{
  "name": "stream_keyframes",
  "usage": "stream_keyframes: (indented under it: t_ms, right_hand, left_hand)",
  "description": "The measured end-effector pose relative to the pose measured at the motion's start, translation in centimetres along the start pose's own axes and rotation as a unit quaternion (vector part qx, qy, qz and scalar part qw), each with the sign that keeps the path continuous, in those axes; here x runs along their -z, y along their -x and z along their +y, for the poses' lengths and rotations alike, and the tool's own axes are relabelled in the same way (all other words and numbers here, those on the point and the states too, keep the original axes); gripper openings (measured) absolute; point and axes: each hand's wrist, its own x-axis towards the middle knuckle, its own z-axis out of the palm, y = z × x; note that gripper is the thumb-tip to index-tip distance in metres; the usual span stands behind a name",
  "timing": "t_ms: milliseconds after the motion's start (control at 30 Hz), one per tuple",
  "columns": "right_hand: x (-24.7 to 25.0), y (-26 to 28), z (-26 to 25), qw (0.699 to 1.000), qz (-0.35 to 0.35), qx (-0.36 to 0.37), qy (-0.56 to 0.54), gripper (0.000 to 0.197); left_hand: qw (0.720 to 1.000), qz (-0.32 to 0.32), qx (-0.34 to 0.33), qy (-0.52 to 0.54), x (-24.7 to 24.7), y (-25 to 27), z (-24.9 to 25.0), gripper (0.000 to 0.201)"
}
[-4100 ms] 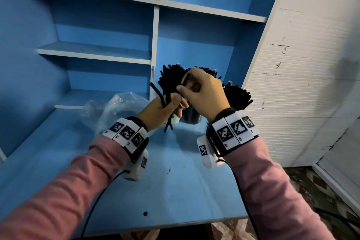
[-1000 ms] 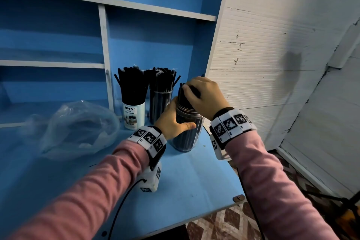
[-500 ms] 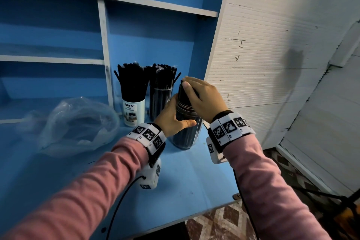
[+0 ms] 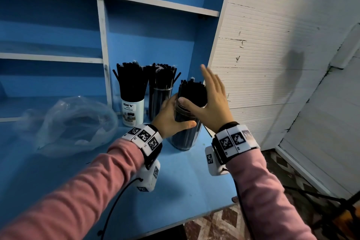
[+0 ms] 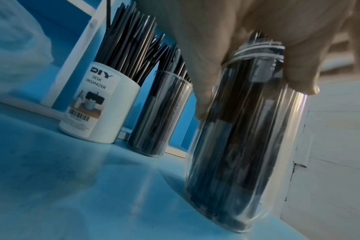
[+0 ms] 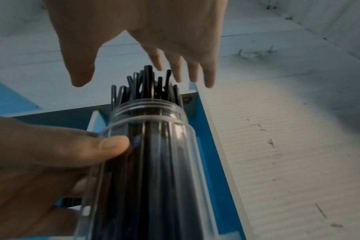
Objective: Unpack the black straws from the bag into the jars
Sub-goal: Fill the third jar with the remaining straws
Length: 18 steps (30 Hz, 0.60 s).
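Observation:
A clear jar (image 4: 185,134) (image 5: 242,146) (image 6: 146,170) packed with black straws (image 4: 192,91) (image 6: 148,86) stands near the desk's right edge. My left hand (image 4: 171,119) (image 5: 236,48) (image 6: 51,162) grips it below the threaded neck. My right hand (image 4: 210,99) (image 6: 146,48) hovers over the straw tips with fingers straight and spread, holding nothing. A white "DIY desk organizer" cup (image 4: 133,112) (image 5: 101,105) and a second clear jar (image 4: 159,101) (image 5: 158,113), both full of black straws, stand behind at the shelf divider. The crumpled clear plastic bag (image 4: 70,122) lies to the left.
The blue desk (image 4: 175,191) ends just right of the held jar, beside a white ribbed wall panel (image 4: 272,64). Blue shelves with a white divider (image 4: 103,48) rise behind the jars. Patterned floor and a dark stand show at lower right.
My right hand has lifted off the top of the straws and spread its fingers. My left hand keeps its grip on the clear jar, which stays in place.

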Motion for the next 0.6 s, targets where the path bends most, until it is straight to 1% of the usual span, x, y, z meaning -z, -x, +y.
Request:
stream_keyframes:
  t_ms: [33, 67, 100, 133, 167, 200, 233, 267, 333, 400, 433, 500, 600]
  right_hand:
    - [0.1, 0.3, 0.4, 0.999, -0.008, -0.043, -0.027, 0.105]
    - [0.1, 0.5, 0.8, 0.994, -0.03, -0.089, -0.056, 0.112]
    - [-0.1, 0.8, 1.2, 0.987, -0.054, -0.125, -0.086, 0.115]
    - [-0.4, 1.1, 1.7, 0.982, -0.067, -0.139, -0.111, 0.113]
    - [-0.7, 1.4, 2.1, 0.979, -0.066, -0.138, -0.134, 0.109]
    - [-1.0, 1.7, 2.3, 0.978, -0.055, -0.135, -0.151, 0.104]
    - [-1.3, 1.8, 2.4, 0.976, -0.042, -0.137, -0.165, 0.099]
    - [-1.4, 1.9, 2.4, 0.973, -0.032, -0.144, -0.177, 0.096]
    - [-1.5, 2.0, 2.2, 0.964, -0.023, -0.173, -0.199, 0.095]
    - [-1.7, 2.1, 2.2, 0.959, -0.024, -0.193, -0.209, 0.09]
    - [-1.8, 2.3, 2.2, 0.959, -0.032, -0.192, -0.204, 0.084]
    - [-2.1, 2.4, 2.4, 0.961, -0.047, -0.187, -0.196, 0.071]
    - [-2.7, 1.6, 2.8, 0.963, -0.041, -0.186, -0.192, 0.067]
  left_hand:
    - [1.0, 0.002, 0.01, -0.006, 0.1, 0.0, -0.1, 0.091]
    - [1.0, 0.0, 0.017, -0.006, 0.2, -0.1, -0.3, 0.098]
    - [1.0, -0.004, 0.019, -0.003, 0.4, -0.1, -0.6, 0.103]
    - [1.0, -0.007, 0.019, 0.006, 0.6, -0.1, -0.9, 0.108]
    - [1.0, -0.003, 0.019, 0.023, 0.8, 0.0, -1.2, 0.11]
    - [0.999, 0.015, 0.02, 0.043, 1.1, 0.1, -1.6, 0.107]
    - [0.997, 0.051, 0.022, 0.061, 1.5, 0.3, -1.9, 0.101]
    - [0.992, 0.102, 0.025, 0.072, 2.0, 0.5, -2.4, 0.092]
    - [0.974, 0.22, 0.019, 0.058, 3.3, 0.8, -3.3, 0.076]
    - [0.951, 0.306, 0.014, 0.037, 4.8, 0.9, -4.1, 0.07]
    - [0.944, 0.33, 0.016, 0.029, 5.5, 0.9, -4.4, 0.071]
    - [0.938, 0.345, 0.034, 0.021, 6.7, 0.5, -4.6, 0.076]
    - [0.935, 0.344, 0.084, 0.024, 8.0, -0.3, -4.9, 0.088]
